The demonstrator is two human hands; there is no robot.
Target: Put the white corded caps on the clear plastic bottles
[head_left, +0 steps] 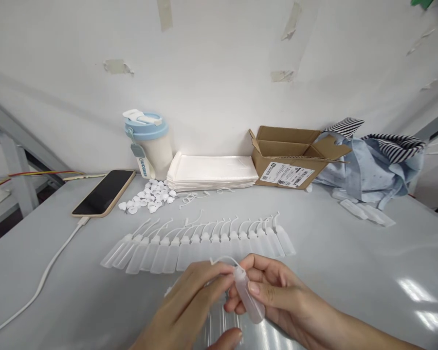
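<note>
A small translucent squeeze bottle [250, 299] with a thin curved spout tube is tilted in my right hand [277, 294], pinched between thumb and fingers. My left hand [193, 301] reaches across from the left, its fingers stretched out with the tips at the bottle's neck and the thumb apart below. Under both hands lies something clear and shiny [222, 323], partly covered, whose kind I cannot make out. Beyond my hands, a row of similar bottles [164, 255] with curved spouts lies side by side on the grey table [332, 272].
White caps [149, 197] lie in a pile near a phone [104, 194] on a charging cable [51, 272]. Along the wall stand a blue-lidded cup [156, 150], stacked white envelopes [213, 167], an open cardboard box [288, 163] and a light-blue cloth bag [368, 165]. Several loose bottles [367, 211] lie at right.
</note>
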